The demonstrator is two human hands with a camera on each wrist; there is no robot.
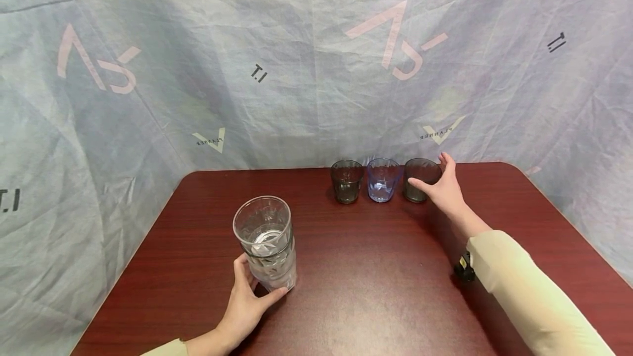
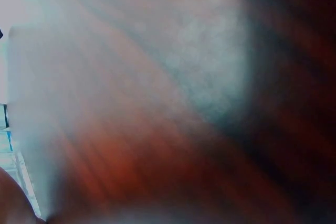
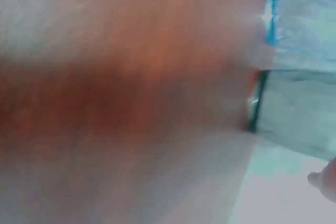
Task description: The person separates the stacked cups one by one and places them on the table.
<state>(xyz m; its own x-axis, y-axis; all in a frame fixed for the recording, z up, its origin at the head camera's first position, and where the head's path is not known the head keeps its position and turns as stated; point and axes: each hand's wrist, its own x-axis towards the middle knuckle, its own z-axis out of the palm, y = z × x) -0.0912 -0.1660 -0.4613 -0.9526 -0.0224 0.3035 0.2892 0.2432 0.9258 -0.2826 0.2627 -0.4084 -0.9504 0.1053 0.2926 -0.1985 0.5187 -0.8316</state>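
A stack of drinking glasses (image 1: 267, 243) stands on the left half of the table, a clear one on top and a darker rim showing lower down. My left hand (image 1: 247, 295) holds the stack low, thumb at the front of its base and the other fingers partly hidden behind. At the back, my right hand (image 1: 447, 188) is spread around a dark grey glass (image 1: 415, 188), its thumb in front and its fingers beyond the right side. In the right wrist view a fingertip (image 3: 328, 181) appears apart from that glass. The left wrist view is mostly blurred.
Left of the dark grey glass stand a blue glass (image 1: 382, 183) and another dark glass (image 1: 346, 183), in one row near the back edge. The reddish-brown table (image 1: 346, 273) meets a hanging grey cloth (image 1: 306, 98) behind it.
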